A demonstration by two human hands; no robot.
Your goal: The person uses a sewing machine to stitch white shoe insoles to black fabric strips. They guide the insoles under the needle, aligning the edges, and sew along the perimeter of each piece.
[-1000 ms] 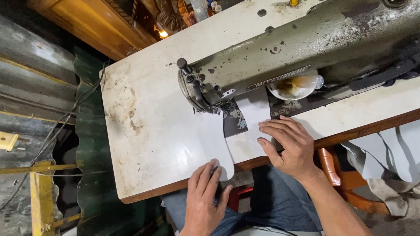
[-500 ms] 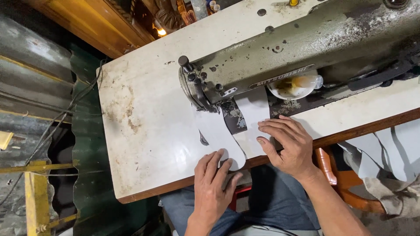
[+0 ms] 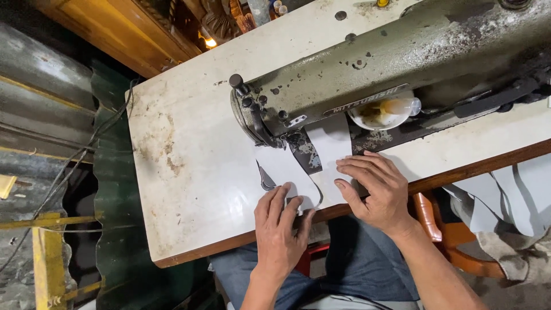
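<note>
sewing machine [image 3: 402, 69]: grey-green painted metal, matt, chipped and grimy | table [image 3: 189, 172]: off-white top, smooth, stained and scuffed (bare brown wood along the front edge) | white piece [image 3: 287, 172]: thin, smooth, faint sheen, cloth or leather-like, cannot tell | wall sheet [image 3: 115, 229]: corrugated, dark green, dull | trousers [image 3: 367, 264]: blue denim cloth

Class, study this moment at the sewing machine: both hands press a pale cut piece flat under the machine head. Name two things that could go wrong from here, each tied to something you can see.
1. The left hand and right hand both lie flat on the pale piece, close to the needle area; fingertips could drift too near.
2. The piece's curved edge sits near the table edge; uneven pressure might skew the seam line.
</note>
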